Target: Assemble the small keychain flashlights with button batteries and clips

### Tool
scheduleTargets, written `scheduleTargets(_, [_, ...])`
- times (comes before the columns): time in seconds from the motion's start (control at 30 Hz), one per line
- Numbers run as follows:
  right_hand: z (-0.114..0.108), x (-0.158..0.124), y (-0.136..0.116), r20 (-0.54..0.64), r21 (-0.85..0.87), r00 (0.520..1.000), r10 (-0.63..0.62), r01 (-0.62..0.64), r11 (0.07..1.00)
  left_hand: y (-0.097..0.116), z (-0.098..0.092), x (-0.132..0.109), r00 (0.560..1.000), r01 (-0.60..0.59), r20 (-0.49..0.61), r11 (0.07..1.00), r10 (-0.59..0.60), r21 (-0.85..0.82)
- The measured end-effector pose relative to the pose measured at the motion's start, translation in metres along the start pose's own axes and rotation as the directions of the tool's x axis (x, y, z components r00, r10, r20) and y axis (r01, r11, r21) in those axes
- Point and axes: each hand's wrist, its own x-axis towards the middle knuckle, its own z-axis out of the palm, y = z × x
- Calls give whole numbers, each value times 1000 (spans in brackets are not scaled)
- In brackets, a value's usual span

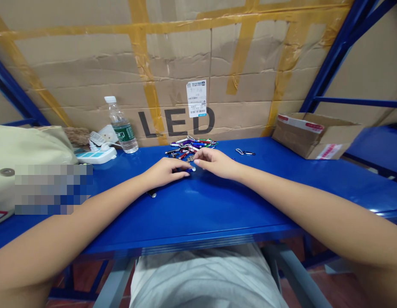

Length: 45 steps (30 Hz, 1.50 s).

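My left hand (164,173) rests low over the blue table, its thumb and fingers closed around a small blue metal flashlight (192,169) whose silvery round end points right. Close beside that end is my right hand (216,163), with thumb and forefinger curled together; anything between them is too small to make out. Several small brownish discs (189,158) lie by the right fingertips. Just behind both hands spreads a pile of colourful mini flashlights (198,145) with metal clips. A black tube with a pale end (152,194) lies partly hidden under my left wrist.
A silver carabiner (239,151) and a black clip piece (249,153) lie right of the pile. An open cardboard box (314,137) stands at the right. Leftward are a water bottle (123,132), a power strip (98,156) and a pale bag (31,149). Large taped cardboard (172,64) stands behind.
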Motion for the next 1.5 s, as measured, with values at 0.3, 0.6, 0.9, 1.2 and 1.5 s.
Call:
scheduleTargets(0.3, [3,9,29,205,-508,974,-100,193,839,-1,3,-1,982,146,-106,982,-159,-122])
scheduleTargets(0.6, [-5,6,23,218,-523,941,-258,336,783,-2,4,-1,987,126,-86,985,-136,-115])
scheduleTargets(0.9, [-9,1,13,208,-498,976,-63,161,852,-2,2,0,991,123,-39,987,-128,-99])
scheduleTargets(1.2, [-26,-9,6,216,-488,973,77,39,872,-2,2,-1,994,106,-27,993,-107,-51])
scheduleTargets(1.5, [-21,-7,8,187,-475,964,187,-77,876,0,1,0,996,89,-17,995,-89,-40])
